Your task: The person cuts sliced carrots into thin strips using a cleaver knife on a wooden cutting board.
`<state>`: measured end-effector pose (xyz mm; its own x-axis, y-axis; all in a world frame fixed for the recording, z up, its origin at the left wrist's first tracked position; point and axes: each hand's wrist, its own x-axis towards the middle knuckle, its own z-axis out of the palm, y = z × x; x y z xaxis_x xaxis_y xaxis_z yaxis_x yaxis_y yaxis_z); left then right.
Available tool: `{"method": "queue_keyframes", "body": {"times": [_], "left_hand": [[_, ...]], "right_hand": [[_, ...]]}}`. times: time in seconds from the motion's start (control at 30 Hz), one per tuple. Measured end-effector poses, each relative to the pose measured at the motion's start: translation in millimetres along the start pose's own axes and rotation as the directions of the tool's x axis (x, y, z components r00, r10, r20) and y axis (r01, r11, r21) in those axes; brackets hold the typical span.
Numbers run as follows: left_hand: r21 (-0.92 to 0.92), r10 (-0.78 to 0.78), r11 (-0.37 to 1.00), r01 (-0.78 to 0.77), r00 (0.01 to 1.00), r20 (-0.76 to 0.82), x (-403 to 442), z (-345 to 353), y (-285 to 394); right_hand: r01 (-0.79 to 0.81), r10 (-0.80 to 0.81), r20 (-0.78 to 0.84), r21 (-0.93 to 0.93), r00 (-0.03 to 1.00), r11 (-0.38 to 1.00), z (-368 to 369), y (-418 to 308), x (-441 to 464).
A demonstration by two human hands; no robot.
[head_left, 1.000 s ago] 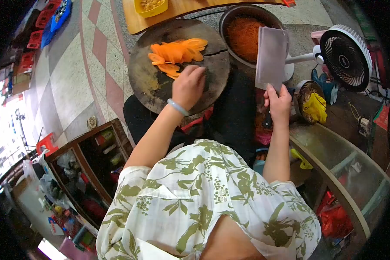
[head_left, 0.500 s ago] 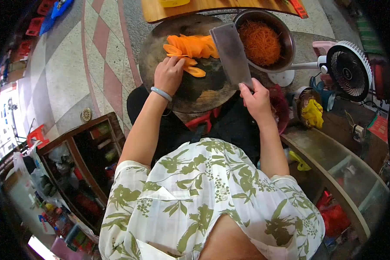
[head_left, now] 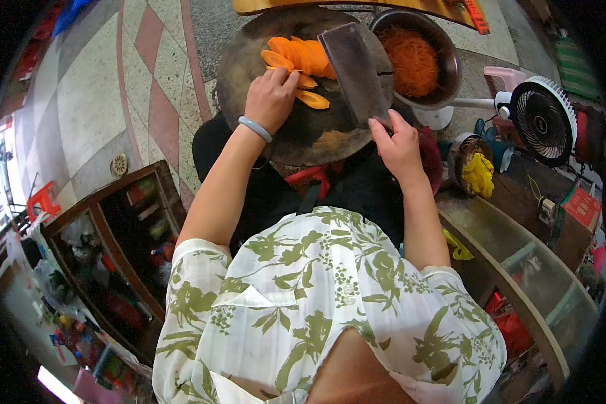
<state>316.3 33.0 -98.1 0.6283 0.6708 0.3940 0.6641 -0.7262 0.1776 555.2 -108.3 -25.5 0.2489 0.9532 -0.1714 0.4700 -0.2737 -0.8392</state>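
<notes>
Pale bangle on left hand, the nearer; fingers bunched narrow at carrot slices, which lie at their one o'clock on board, row running ten to four. Cleaver alongside, tip at eleven, gripped by right hand.

The fingertips of the left hand are hidden among the orange carrot slices. The cleaver covers the right end of these slices. The wooden table is cut by the upper edge.
</notes>
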Motion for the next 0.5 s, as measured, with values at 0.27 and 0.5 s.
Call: {"method": "queue_keyframes", "body": {"times": [0.27, 0.5], "left_hand": [[-0.026, 0.049, 0.998, -0.049, 0.999, 0.007, -1.7, -11.8, -1.0], [-0.833, -0.676, 0.13, 0.538, 0.663, 0.323, -37.0, -15.1, 61.3]], "right_hand": [[0.0, 0.0, 0.01, -0.006, 1.0, 1.0, -3.4, 4.8, -8.4], [0.08, -0.08, -0.034, 0.022, 0.996, 0.997, -4.8, 15.6, -15.0]]}}
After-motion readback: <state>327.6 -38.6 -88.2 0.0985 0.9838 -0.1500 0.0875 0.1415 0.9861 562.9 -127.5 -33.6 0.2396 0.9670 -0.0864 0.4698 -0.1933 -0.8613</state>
